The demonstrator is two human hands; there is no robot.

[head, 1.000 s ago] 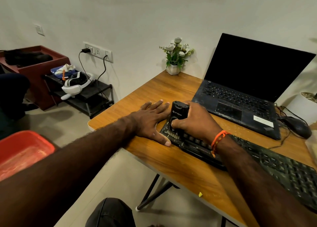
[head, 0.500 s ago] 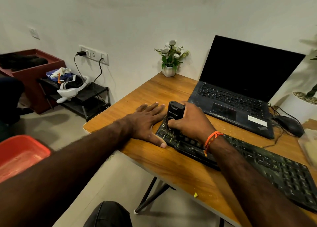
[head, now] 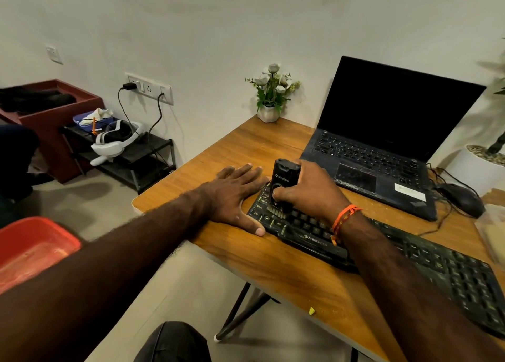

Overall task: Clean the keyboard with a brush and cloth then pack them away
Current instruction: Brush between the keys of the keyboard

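A long black keyboard (head: 426, 260) lies slantwise on the wooden desk (head: 287, 268). My right hand (head: 308, 189) grips a black brush tool (head: 284, 174) held upright, its bristles down on the keys at the keyboard's left end. My left hand (head: 235, 195) lies flat on the desk with straight fingers, its thumb against the keyboard's left edge. A beige cloth-like thing (head: 494, 233) shows blurred at the right edge of the desk.
An open dark laptop (head: 382, 143) stands behind the keyboard, with a black mouse (head: 461, 199) and cables to its right. A small flower pot (head: 269, 111) sits at the desk's far corner. A black shelf (head: 136, 154) and a red tub (head: 30, 248) are on the left.
The view has shifted slightly. The brush stays at the keyboard's left end, and both hands keep their places.
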